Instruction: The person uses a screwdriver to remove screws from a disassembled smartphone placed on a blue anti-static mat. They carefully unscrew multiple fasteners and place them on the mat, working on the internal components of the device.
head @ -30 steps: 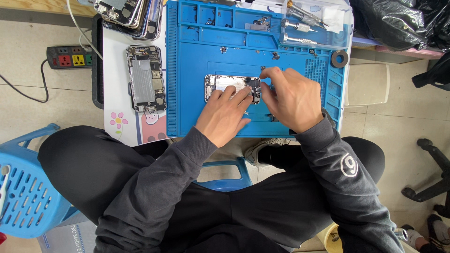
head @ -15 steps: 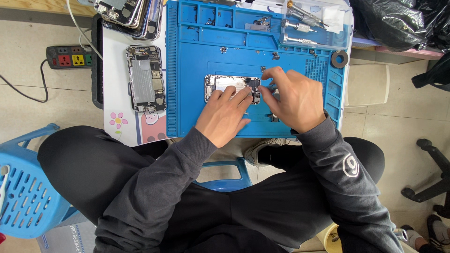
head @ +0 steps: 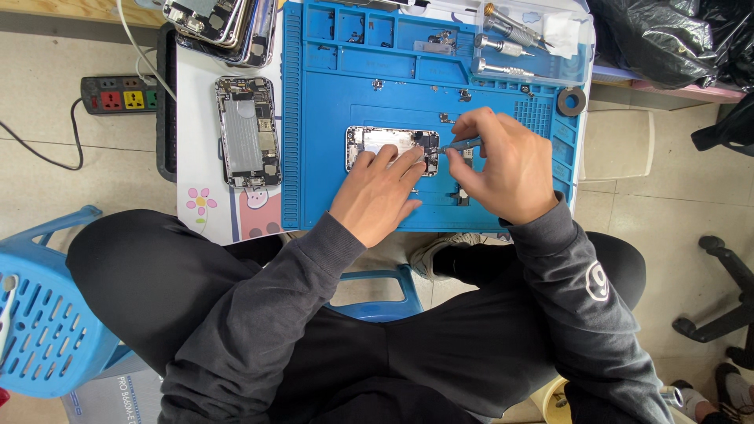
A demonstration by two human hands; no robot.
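Far on the left we are seeing a blue plastic chair (head: 43,314) and a power strip (head: 118,94) lying on the floor. Next, on the white table (head: 192,149), an opened phone (head: 247,131) is lying flat with its insides showing. Above it, a stack of phone shells (head: 224,23) is sitting at the top edge.

Then the blue repair mat (head: 377,86) is covering the middle of the table. In the middle of the mat, the phone being worked on (head: 389,145) is lying open and flat. Our left hand (head: 381,192) is pressing down on its lower edge, fingers spread wide and flat, gripping nothing. Our right hand (head: 503,169) is just beside the phone's right end, pinching a thin metal tool (head: 463,144) with its tip at the phone.

We are judging this phone to be light, stiff and easy to hurt, because its small parts are bare. It is likely to slide, so holding it down by the frame edge looks safest, not by the inside parts.

Farther right, some screwdrivers (head: 510,31) are lying at the top of the mat, and a small dark ring (head: 571,100) is sitting near the mat's right edge. Black bags (head: 667,39) are sitting in the far corner.
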